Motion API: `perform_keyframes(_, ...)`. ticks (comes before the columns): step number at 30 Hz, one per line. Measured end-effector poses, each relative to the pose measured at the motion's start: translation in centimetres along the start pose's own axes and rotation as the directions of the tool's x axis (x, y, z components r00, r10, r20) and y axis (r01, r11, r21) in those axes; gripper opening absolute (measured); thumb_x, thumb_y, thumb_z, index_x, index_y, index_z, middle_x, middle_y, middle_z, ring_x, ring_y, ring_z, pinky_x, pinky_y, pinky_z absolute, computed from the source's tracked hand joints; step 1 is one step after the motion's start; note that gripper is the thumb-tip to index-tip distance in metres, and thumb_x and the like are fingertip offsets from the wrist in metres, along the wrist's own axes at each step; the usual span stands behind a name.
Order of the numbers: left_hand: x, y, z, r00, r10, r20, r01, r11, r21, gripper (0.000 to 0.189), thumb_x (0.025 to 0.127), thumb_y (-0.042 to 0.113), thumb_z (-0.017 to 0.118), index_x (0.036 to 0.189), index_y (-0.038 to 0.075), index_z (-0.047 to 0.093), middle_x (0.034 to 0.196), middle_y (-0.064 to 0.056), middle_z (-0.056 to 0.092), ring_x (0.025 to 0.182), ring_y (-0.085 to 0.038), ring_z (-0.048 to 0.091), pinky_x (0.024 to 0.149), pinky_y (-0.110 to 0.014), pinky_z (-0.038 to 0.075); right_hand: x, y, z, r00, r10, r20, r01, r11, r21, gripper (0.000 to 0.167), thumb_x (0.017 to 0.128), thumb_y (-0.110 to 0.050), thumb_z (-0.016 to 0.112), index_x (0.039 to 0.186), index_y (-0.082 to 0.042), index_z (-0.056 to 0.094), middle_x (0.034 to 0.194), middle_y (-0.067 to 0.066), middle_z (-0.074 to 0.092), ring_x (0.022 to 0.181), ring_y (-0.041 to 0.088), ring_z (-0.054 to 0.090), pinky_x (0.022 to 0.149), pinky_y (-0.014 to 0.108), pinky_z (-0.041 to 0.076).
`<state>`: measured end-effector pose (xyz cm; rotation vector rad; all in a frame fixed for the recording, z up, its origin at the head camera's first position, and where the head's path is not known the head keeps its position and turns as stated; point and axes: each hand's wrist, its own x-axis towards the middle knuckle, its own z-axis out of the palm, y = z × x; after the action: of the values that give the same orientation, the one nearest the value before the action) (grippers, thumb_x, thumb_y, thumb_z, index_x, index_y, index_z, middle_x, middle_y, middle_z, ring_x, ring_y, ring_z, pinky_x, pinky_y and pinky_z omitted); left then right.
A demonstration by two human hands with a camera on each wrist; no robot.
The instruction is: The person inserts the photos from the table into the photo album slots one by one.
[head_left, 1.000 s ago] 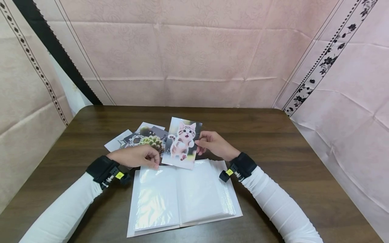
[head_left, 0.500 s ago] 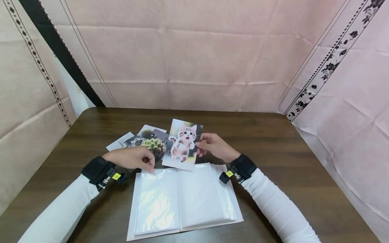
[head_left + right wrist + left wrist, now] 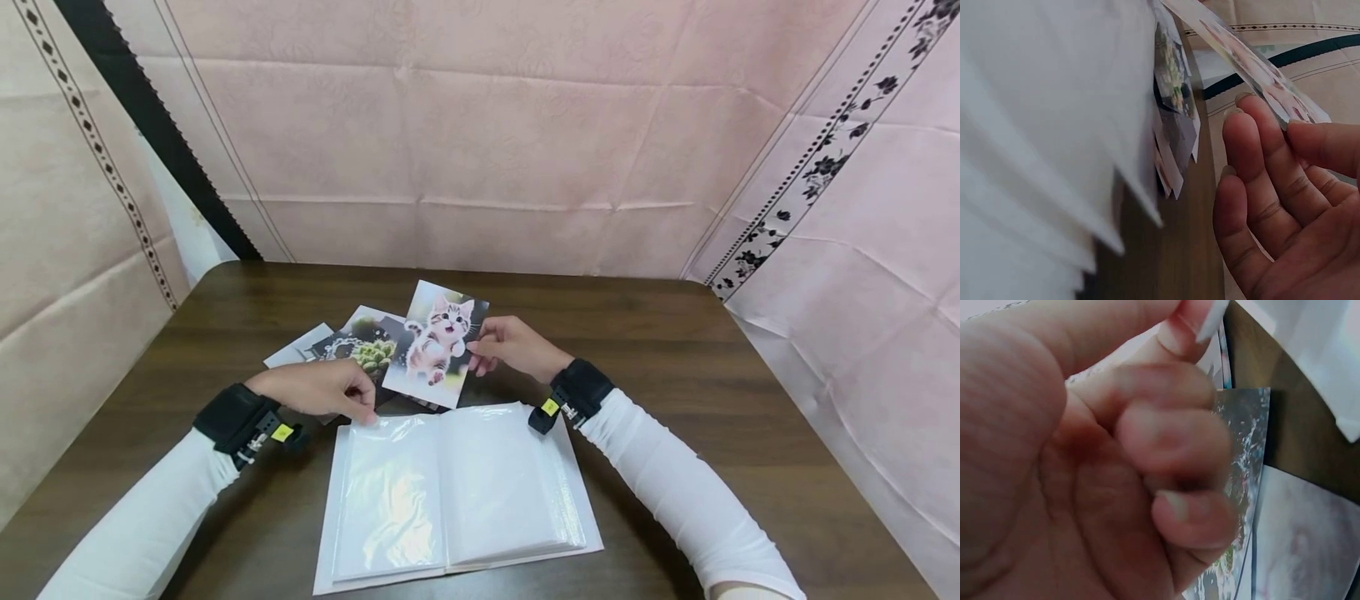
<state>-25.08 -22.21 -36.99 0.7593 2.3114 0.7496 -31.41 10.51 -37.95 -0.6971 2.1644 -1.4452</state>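
Note:
A photo album [image 3: 517, 492] lies spread on the table, its clear pockets showing white pages. At the top edge of its left page, my left hand [image 3: 322, 389] pinches the page's edge between thumb and index finger, the other fingers curled in. My right hand [image 3: 517, 346] grips a kitten photo [image 3: 438, 342] by its right edge, thumb in front. That photo is held tilted just beyond the album, its picture facing me. Behind the left hand lies a loose pile of photos, a succulent photo [image 3: 375, 354] on top; the left hand hides part of it.
The brown wooden table [image 3: 675, 400] reaches back to a pale pink cloth [image 3: 525, 150] hung behind it. Another photo [image 3: 296, 346] sticks out at the pile's left. Loose page edges [image 3: 1104, 231] fan out close to the right wrist.
My right hand has carried the kitten photo left and slightly away from the album, so it now overlaps more of the pile. My left hand has shifted a little left along the album's top edge.

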Motion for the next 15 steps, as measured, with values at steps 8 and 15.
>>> perform_keyframes(8,-0.5,-0.1,-0.4,1.000,-0.005,-0.007,0.005,1.000,-0.004,0.017,0.094,0.035,0.072,0.088,0.019,0.075,0.062,0.005,0.046,0.056,-0.010,0.046,0.057,-0.023,0.041,1.4,-0.2,0.4,0.998,0.019,0.056,-0.021,0.999,0.044,0.017,0.101,-0.012,0.063,0.113,0.000,0.062,0.087,0.008,0.076,0.077,0.023,0.071,0.079,0.033,0.058)
perform_keyframes(15,-0.8,0.1,-0.7,1.000,0.016,-0.015,-0.017,1.000,-0.011,0.012,0.093,0.032,0.073,0.092,0.021,0.077,0.063,0.005,0.045,0.056,-0.009,0.044,0.056,-0.022,0.039,2.0,-0.4,0.7,0.996,0.053,0.067,-0.054,0.998,0.013,0.017,0.100,-0.014,0.063,0.111,-0.001,0.062,0.088,0.010,0.077,0.078,0.022,0.073,0.085,0.038,0.059)
